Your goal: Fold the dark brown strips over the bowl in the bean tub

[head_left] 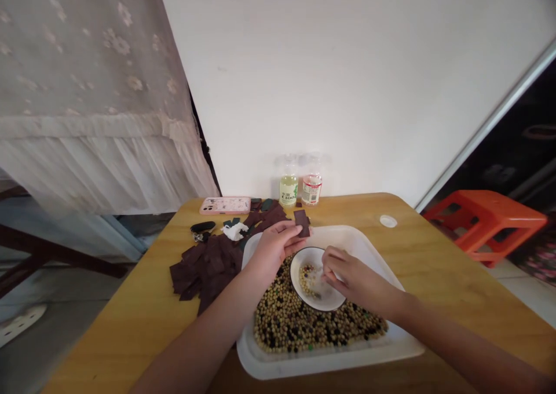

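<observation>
Beads lie in a white tray around an enamel-style bowl. At the bowl's three o'clock, the right hand curls its fingers; whether they hold anything, I cannot tell. At eleven, the left hand pinches a dark-brown rectangular piece.

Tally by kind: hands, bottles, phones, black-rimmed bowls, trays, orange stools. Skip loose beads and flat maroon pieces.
Left hand and right hand: 2
Green-labelled bottle and red-labelled bottle: 2
Phone: 1
Black-rimmed bowl: 1
Tray: 1
Orange stool: 1
Total: 8
</observation>
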Action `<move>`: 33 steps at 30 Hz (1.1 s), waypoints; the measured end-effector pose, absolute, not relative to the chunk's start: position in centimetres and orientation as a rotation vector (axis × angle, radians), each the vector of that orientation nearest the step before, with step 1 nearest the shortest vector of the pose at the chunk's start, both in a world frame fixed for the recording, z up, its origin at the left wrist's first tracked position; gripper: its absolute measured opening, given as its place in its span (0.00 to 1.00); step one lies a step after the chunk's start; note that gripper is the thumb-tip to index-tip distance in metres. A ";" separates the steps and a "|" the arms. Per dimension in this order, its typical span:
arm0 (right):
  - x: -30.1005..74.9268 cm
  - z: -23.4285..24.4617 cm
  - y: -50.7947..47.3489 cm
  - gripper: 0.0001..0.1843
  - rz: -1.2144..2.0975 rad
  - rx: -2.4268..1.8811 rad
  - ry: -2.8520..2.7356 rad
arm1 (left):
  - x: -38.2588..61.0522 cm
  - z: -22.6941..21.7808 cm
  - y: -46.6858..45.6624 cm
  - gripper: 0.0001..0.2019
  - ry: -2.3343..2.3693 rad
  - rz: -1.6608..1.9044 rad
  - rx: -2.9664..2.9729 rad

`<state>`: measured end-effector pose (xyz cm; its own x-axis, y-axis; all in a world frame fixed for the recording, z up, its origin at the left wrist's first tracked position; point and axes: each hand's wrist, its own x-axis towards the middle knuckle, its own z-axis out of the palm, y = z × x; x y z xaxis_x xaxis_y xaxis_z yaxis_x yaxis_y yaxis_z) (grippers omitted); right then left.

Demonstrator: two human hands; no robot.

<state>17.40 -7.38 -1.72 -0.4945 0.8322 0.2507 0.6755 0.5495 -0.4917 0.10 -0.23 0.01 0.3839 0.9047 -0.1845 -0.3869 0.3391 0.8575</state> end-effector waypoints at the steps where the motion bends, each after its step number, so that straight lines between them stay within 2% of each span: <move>1: 17.2 -1.9 -7.5 0.11 0.460 -1.241 -2.341 | 0.1 0.0 -0.2 0.06 0.752 0.950 0.839; 9: 16.6 -1.1 -8.0 0.05 0.438 -1.332 -2.289 | -0.1 -0.1 -0.3 0.08 0.749 0.956 0.920; 11: 17.4 -0.7 -8.8 0.03 0.410 -1.456 -2.146 | 0.0 -0.3 -0.4 0.08 0.765 0.957 0.944; 13: 18.5 -0.5 -10.0 0.04 0.445 -1.565 -2.101 | 0.0 -0.1 -0.2 0.08 0.789 0.954 0.983; 16: 19.7 -0.3 -12.0 0.01 0.607 -1.751 -2.194 | -1.2 1.3 0.4 0.07 0.840 0.944 1.076; 20: 20.0 0.0 -13.3 0.02 0.573 -1.919 -2.241 | -6.4 4.5 1.0 0.09 0.950 0.885 1.253; 23: 19.8 0.1 -13.3 0.03 0.597 -1.893 -2.288 | -11.5 5.3 0.7 0.15 1.174 0.709 1.737; 26: 19.8 -0.1 -13.0 0.02 0.649 -1.829 -2.336 | -15.5 4.1 -0.1 0.16 1.359 0.384 2.090; 30: 19.8 -0.6 -12.4 0.06 0.530 -1.933 -2.412 | -17.8 2.9 -0.1 0.21 1.705 0.599 2.310; 33: 19.4 -0.8 -11.9 0.09 0.492 -2.078 -2.474 | -17.4 3.8 0.5 0.22 1.731 0.678 2.295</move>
